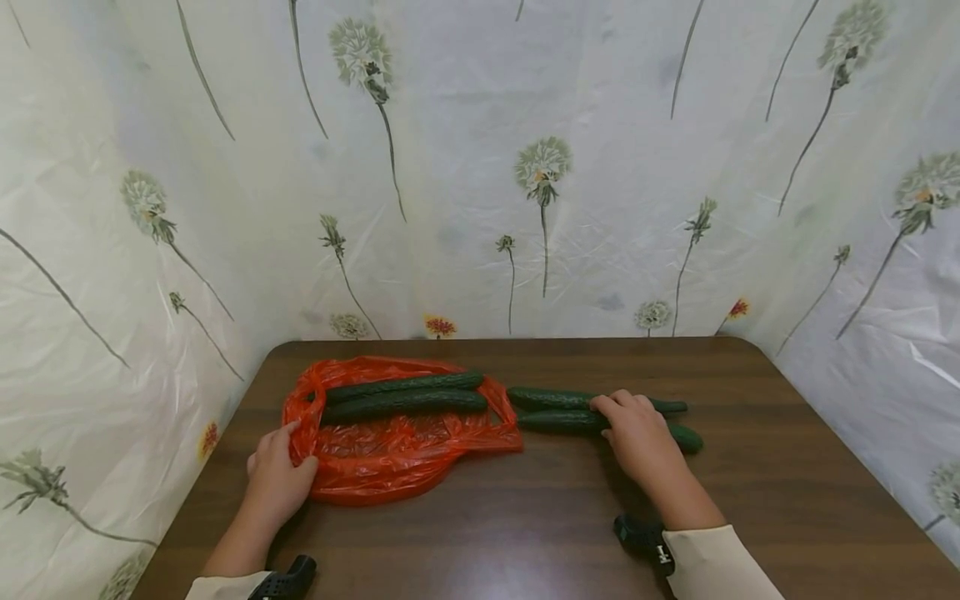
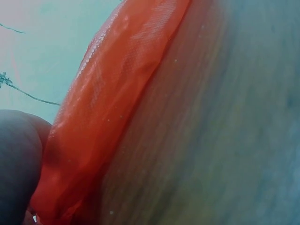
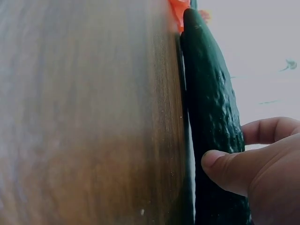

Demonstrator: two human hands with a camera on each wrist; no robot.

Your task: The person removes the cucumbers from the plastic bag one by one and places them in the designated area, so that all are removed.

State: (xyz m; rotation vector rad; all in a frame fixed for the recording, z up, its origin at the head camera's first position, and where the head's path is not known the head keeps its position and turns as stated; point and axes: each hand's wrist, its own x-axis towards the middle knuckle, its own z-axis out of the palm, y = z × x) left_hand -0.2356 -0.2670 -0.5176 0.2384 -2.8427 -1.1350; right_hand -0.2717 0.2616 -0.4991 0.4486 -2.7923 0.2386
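Note:
A red plastic bag (image 1: 382,483) lies spread on the left half of the table, its mouth facing up. Two dark green cucumbers (image 1: 408,405) rest side by side in it. My left hand (image 1: 277,475) pinches the bag's left edge between thumb and fingers; the left wrist view shows the red film (image 2: 103,103) close up. To the right of the bag lie two more cucumbers, a far one (image 1: 551,399) and a near one (image 1: 562,422). My right hand (image 1: 641,437) grips the near one from above, thumb (image 3: 218,161) on its near side. Whether the fingers also hold the far one is hidden.
The brown wooden table (image 1: 525,533) has rounded far corners. A pale curtain (image 1: 465,167) printed with dandelions hangs behind it and along both sides. Each wrist carries a black strapped device (image 1: 641,537).

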